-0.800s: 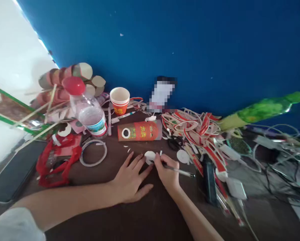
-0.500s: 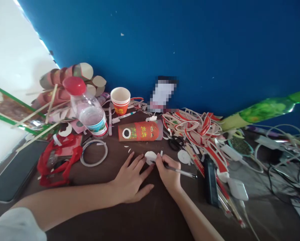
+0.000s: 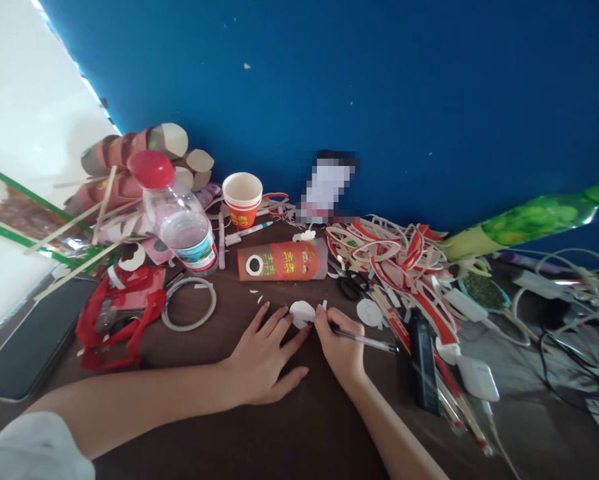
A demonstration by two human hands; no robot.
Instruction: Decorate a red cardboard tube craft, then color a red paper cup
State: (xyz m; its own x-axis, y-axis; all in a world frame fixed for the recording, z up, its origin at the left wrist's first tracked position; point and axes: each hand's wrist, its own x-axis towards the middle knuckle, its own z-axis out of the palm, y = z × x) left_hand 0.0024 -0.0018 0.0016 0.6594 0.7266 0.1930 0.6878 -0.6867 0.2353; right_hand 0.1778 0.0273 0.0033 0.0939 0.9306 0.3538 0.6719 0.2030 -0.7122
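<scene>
One white disc (image 3: 302,313) is lying on the surface (image 3: 299,440) — the left hand (image 3: 264,360) is sitting at seven o'clock, spread fingers touching the disc's edge; the right hand (image 3: 345,357) is pinching a pen (image 3: 374,343) at four. Scissors (image 3: 353,287) are lying at two, a red tube (image 3: 282,261) near eleven.

Left arm (image 3: 149,407): it comes from the lower left, nearly level.
Left hand (image 3: 262,363): palm turned down, fingers (image 3: 294,343) spread, thumb well apart.
Right arm (image 3: 397,430): it rises slantwise from the bottom edge.
Right hand (image 3: 340,347): curled into a pinch, near the left fingertips.
</scene>
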